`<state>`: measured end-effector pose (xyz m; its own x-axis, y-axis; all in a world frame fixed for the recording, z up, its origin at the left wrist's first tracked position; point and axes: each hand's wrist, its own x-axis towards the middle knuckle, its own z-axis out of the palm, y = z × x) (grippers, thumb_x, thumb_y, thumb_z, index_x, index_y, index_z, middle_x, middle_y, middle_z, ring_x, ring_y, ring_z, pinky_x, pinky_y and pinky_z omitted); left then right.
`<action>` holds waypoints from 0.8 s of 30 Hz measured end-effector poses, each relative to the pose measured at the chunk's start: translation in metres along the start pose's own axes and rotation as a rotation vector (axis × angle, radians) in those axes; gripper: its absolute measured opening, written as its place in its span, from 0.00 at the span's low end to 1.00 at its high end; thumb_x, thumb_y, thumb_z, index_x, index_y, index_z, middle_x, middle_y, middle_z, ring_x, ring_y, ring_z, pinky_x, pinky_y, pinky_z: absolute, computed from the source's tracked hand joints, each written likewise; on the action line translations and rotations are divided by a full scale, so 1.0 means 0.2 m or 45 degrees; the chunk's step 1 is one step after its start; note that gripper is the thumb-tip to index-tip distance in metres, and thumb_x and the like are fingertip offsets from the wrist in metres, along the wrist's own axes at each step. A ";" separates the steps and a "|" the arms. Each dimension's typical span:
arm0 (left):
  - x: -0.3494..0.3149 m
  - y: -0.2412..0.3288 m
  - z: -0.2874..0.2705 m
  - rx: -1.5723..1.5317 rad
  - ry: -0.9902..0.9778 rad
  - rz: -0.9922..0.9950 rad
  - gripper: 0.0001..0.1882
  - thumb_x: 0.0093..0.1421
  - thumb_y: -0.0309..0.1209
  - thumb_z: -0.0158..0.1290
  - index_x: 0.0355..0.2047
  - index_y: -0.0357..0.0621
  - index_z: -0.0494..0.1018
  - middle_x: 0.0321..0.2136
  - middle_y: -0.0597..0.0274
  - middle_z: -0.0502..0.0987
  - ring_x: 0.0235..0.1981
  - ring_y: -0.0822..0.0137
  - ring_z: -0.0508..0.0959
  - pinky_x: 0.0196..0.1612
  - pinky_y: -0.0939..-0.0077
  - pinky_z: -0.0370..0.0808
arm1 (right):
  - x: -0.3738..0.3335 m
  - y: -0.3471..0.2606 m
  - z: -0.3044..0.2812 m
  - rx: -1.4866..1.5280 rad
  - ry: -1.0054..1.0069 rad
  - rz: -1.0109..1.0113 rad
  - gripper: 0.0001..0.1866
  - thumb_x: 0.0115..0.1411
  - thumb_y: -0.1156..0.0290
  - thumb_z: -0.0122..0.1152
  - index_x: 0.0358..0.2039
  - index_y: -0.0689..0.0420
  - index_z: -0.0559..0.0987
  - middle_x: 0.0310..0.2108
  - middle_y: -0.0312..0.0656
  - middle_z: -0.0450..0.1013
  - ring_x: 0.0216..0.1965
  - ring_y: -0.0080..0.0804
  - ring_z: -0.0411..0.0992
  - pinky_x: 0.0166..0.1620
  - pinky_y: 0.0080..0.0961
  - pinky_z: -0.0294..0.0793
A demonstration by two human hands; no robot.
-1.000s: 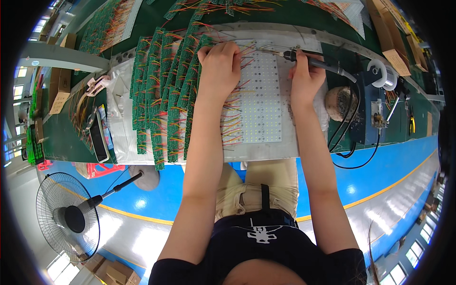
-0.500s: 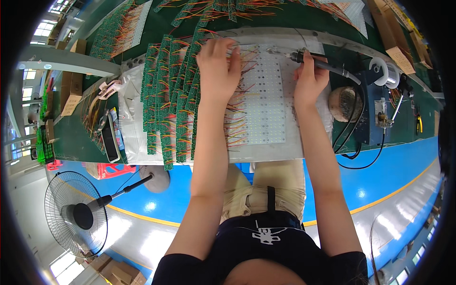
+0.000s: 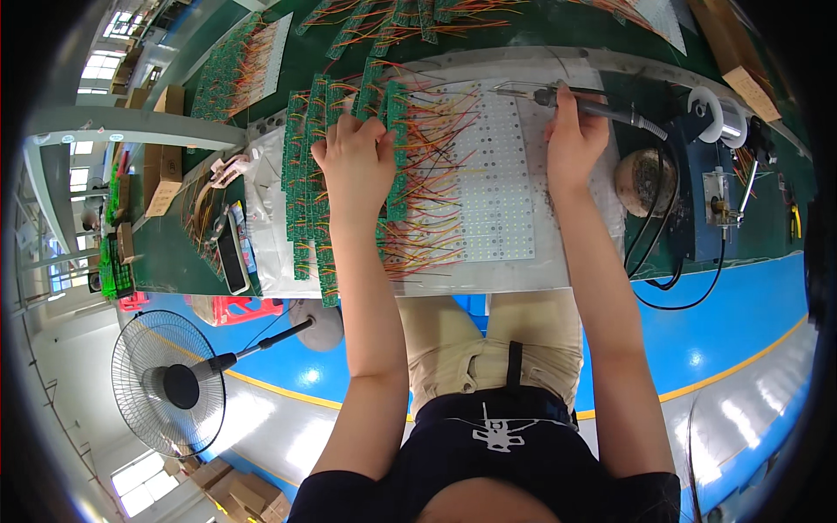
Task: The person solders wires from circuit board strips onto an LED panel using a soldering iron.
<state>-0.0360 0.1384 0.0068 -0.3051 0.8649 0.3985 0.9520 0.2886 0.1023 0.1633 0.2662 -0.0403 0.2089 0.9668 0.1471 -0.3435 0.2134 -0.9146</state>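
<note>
Circuit strips (image 3: 397,170): looked like hard board
Soldering iron (image 3: 610,111): had a matt plastic handle (image 3: 632,120)
Fan grille (image 3: 139,383): looked like metal wire
Trousers (image 3: 545,349): were matt cloth
Floor (image 3: 697,322): looked smooth and glossy

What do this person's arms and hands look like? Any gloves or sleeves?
The left hand and right hand wear no gloves, and no watch or bracelet shows. Both arms are bare up to the short, plain black sleeves. I see no markings or attached cables on them.

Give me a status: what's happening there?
Left hand at green boards. Right hand holding iron, tip near far edge of white panel. Wires overlap panel's left side.
</note>
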 end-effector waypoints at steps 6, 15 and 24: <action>0.07 0.04 -0.07 -0.099 0.141 0.046 0.07 0.56 0.33 0.56 0.25 0.48 0.72 0.29 0.64 0.70 0.36 0.59 0.72 0.42 0.58 0.60 | 0.01 0.03 -0.02 -0.027 0.002 -0.076 0.06 0.59 0.72 0.59 0.29 0.57 0.71 0.16 0.30 0.62 0.13 0.14 0.57 0.15 0.15 0.58; 0.13 -0.06 0.05 0.054 0.073 0.073 0.06 0.58 0.35 0.55 0.28 0.48 0.71 0.30 0.64 0.71 0.36 0.60 0.73 0.42 0.59 0.59 | 0.01 0.01 0.00 -0.034 0.026 -0.050 0.07 0.59 0.71 0.60 0.28 0.57 0.71 0.16 0.30 0.63 0.13 0.14 0.58 0.15 0.15 0.58; 0.08 -0.02 -0.07 -0.169 -0.021 0.146 0.06 0.54 0.29 0.58 0.32 0.52 0.73 0.35 0.67 0.72 0.30 0.63 0.74 0.45 0.64 0.59 | 0.01 0.02 -0.01 -0.080 0.028 -0.033 0.08 0.59 0.70 0.60 0.28 0.58 0.71 0.17 0.30 0.64 0.13 0.13 0.58 0.15 0.15 0.57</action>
<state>-0.0443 0.1460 0.0260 -0.1939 0.8961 0.3993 0.9753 0.1322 0.1770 0.1652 0.2692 -0.0442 0.2375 0.9575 0.1635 -0.2799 0.2286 -0.9324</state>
